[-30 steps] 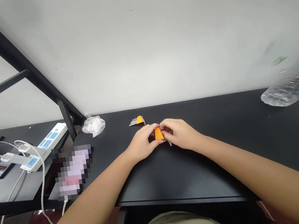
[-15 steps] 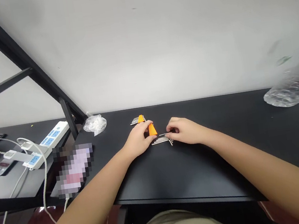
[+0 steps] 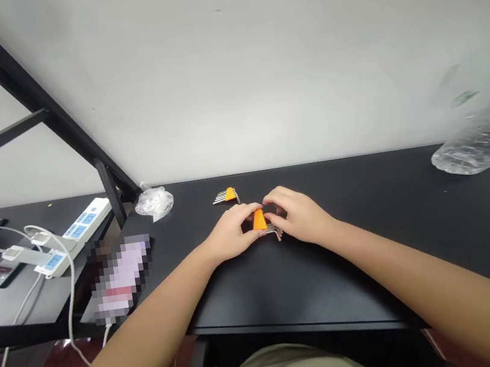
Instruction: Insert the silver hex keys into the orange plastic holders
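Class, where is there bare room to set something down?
Bare: black desk between the right hand and the clear, green-labelled plastic bottle; also from the hands to the front edge. Crowded: the centre, where the left hand grips an orange trapezoid holder by silver L-shaped keys, with a second orange holder behind.

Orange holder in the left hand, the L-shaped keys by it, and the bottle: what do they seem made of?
Orange holder: probably plastic, fairly matte, judging by its even, solid colour.
L-shaped keys: likely metal, smooth, given their silvery sheen.
Bottle: apparently thin clear plastic, glossy; it is see-through with rippled highlights.
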A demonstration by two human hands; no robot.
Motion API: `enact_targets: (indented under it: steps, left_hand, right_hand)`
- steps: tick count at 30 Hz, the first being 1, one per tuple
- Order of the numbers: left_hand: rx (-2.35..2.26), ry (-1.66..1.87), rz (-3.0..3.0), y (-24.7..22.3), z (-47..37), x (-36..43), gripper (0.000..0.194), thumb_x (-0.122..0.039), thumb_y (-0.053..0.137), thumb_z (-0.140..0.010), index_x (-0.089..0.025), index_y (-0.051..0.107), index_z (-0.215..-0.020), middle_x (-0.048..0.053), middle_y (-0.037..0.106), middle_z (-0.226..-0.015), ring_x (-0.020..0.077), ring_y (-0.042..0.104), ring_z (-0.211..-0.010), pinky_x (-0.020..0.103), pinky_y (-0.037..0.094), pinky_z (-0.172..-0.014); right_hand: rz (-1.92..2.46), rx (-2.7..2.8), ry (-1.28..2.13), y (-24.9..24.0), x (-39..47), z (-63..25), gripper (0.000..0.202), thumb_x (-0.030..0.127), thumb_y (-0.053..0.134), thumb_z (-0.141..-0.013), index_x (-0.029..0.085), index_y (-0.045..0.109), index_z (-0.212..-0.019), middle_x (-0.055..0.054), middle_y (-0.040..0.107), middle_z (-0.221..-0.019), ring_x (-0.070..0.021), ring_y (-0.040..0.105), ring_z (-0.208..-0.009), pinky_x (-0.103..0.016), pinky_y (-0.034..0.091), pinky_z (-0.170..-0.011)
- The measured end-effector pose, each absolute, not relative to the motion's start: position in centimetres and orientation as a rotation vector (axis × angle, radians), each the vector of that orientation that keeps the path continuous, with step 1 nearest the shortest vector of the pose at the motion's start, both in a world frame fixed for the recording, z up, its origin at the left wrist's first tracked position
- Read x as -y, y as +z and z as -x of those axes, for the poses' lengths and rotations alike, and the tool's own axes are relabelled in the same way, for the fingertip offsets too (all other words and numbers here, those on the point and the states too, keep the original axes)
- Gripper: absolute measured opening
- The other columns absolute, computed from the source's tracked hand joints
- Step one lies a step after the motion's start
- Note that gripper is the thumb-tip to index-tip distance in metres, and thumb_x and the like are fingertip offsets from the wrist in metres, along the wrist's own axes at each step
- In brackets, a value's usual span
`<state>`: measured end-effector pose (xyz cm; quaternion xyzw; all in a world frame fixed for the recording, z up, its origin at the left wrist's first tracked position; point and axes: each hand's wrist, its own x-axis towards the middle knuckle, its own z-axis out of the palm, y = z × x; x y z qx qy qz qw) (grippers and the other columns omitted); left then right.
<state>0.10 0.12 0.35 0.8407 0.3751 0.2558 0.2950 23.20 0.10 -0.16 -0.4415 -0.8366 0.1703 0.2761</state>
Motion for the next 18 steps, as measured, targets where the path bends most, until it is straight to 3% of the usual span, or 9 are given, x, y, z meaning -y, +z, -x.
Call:
enact_targets:
  steps: [8, 18]
  left_hand:
    - [-0.975, 0.706, -2.158, 0.41, -0.50, -0.01, 0.049, -0.034, 0.078, -0.084, -0.024, 0.064, -0.130, 0.007, 0.072, -0.119, 0.0242, 0.066, -0.102, 0.039, 0.054, -0.091]
    - [-0.969, 0.704, -2.098, 0.71, -0.35, -0.04, 0.046, -0.033, 0.078, -0.084, -0.023, 0.066, -0.127, 0.006, 0.072, -0.120, 0.0234, 0.066, -0.105, 0.037, 0.053, -0.095]
  right_hand:
    - [1.084, 2.158, 0.366, -0.84, 0.09, -22.49, 0.012, 0.016, 0.054, -0.095, 0.023, 0.063, -0.098, -0.003, 0.069, -0.089, -0.0178, 0.063, -0.075, -0.032, 0.048, -0.068]
    - [0.997, 2.290, 0.146, -1.25, 0.07, -22.51, 0.016, 0.015, 0.048, -0.099, 0.020, 0.063, -0.095, -0.009, 0.068, -0.101, -0.0196, 0.062, -0.084, -0.032, 0.048, -0.071]
